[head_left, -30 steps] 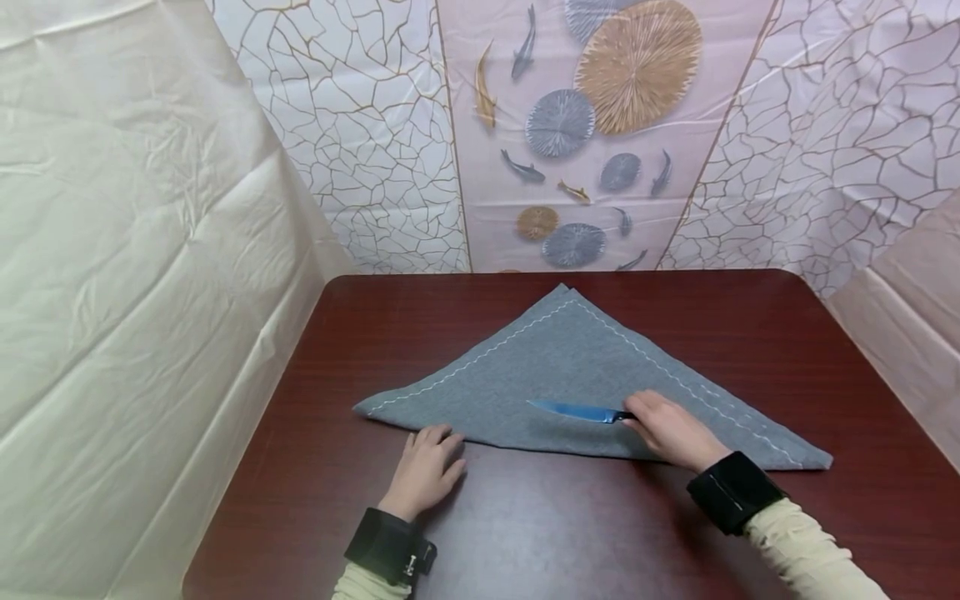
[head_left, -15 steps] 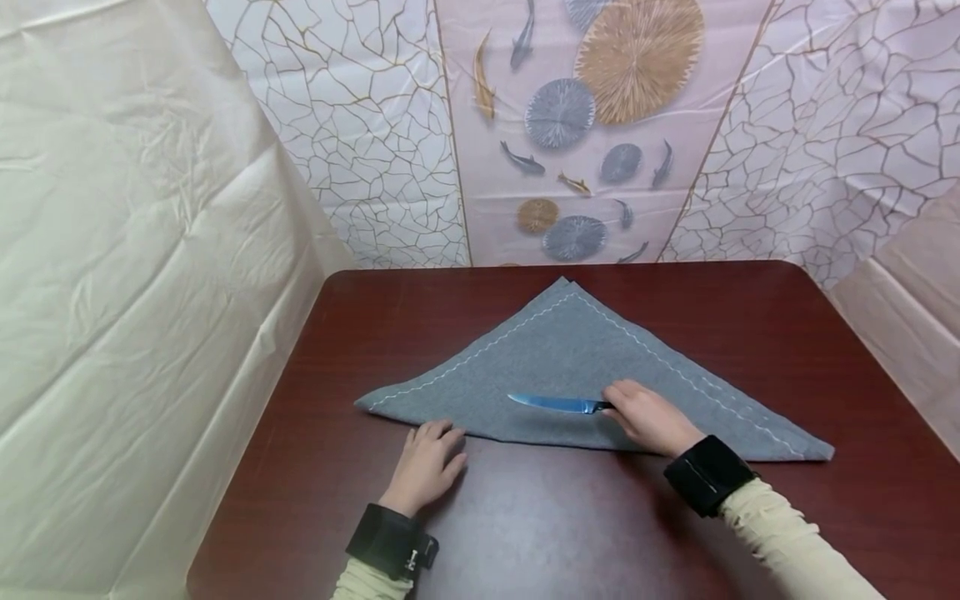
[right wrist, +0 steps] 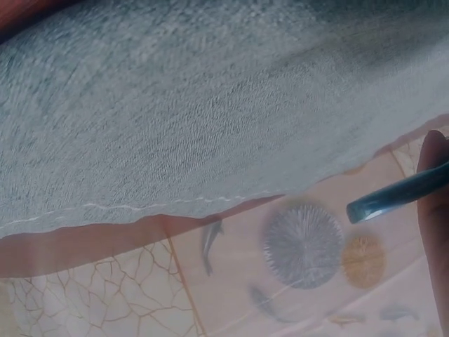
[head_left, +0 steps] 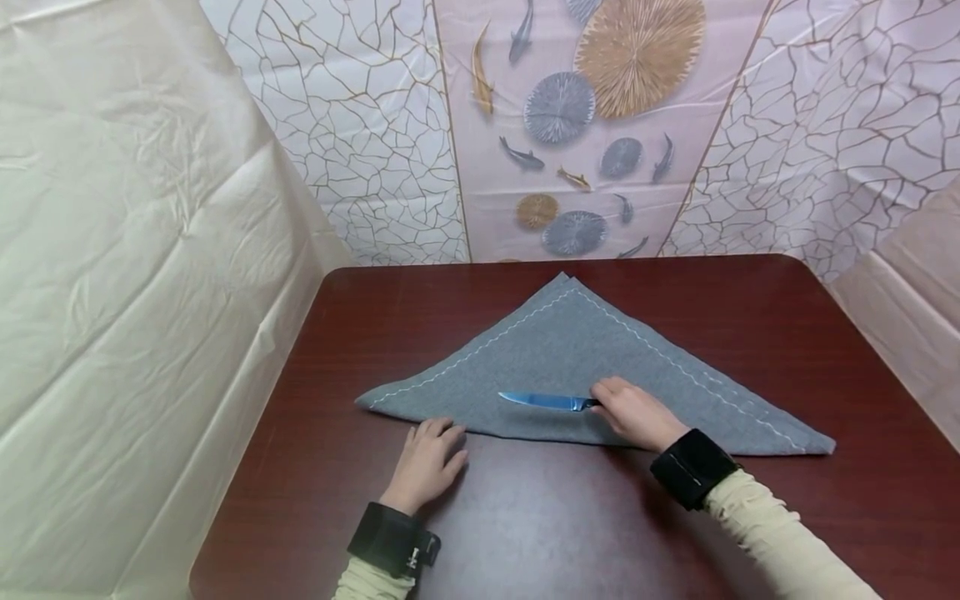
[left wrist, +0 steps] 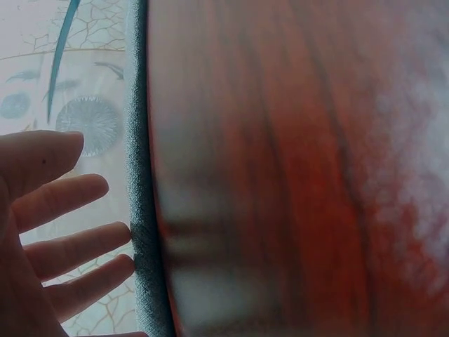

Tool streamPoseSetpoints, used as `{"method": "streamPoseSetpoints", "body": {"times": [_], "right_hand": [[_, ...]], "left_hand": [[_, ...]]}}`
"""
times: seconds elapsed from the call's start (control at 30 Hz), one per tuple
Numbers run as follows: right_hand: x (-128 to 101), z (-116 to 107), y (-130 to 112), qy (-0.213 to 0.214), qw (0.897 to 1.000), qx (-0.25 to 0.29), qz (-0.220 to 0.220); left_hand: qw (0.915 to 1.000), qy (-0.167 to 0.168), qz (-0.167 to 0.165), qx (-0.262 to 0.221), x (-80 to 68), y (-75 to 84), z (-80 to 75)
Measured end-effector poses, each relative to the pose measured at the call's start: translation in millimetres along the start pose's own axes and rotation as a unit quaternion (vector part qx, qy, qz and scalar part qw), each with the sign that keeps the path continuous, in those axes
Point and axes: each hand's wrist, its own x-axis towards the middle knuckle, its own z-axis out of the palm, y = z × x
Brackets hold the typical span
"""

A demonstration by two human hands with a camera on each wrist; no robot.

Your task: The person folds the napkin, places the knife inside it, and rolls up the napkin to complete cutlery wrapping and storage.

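Observation:
A grey cloth [head_left: 555,350] with white stitching lies folded into a triangle, its long edge toward me. My right hand [head_left: 637,414] grips the dark handle of a blue-bladed knife [head_left: 543,402] above the cloth, the blade pointing left. In the right wrist view the end of the knife handle [right wrist: 393,194] shows beside the fingers, with the cloth [right wrist: 154,119] filling the upper part. My left hand [head_left: 425,463] rests at the cloth's near edge, fingertips touching it. In the left wrist view the fingers [left wrist: 77,249] are spread and fairly straight, and part of the blade [left wrist: 59,56] rises beyond them.
Everything lies on a dark red-brown wooden table [head_left: 525,517] with rounded far corners. Behind it hangs a patterned sheet [head_left: 558,192] with fish and discs. A cream sheet [head_left: 150,292] drapes along the left side. Both wrists wear black bands [head_left: 693,468].
My right hand has moved a little to the left over the cloth, carrying the knife with it. The left hand has stayed in place. The head view has tilted slightly.

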Motion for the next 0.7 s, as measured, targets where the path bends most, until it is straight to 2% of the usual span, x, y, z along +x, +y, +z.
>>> {"method": "streamPoseSetpoints", "body": {"times": [0.43,0.7], "right_hand": [[2.2,26.2,-0.6,-0.062,0.998,-0.017,0.028],[-3.2,34.7,-2.8,-0.064,0.997,-0.029,0.041]], "left_hand": [[1.0000,0.002,0.007,-0.001,3.9,0.5,0.0],[0.9999,-0.007,0.005,-0.006,2.4,-0.2,1.8]]}}
